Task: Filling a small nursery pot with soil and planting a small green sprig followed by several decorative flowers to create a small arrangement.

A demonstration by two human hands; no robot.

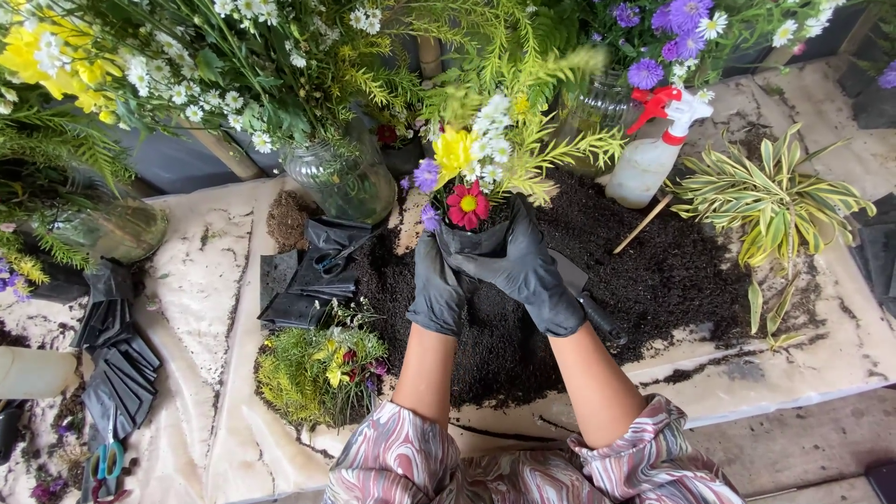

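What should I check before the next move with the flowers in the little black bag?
1. Both hands on the black bag: ok; left hand and right hand wrap it.
2. Flowers upright in the bag: ok.
3. Soil close by: ok, piled under the hands.
4. Spray bottle within reach: ok, standing just past the soil.
5. Spare bags handy: ok, beside the left hand.
6. Bag filled enough with soil: cannot tell, gloves cover it.
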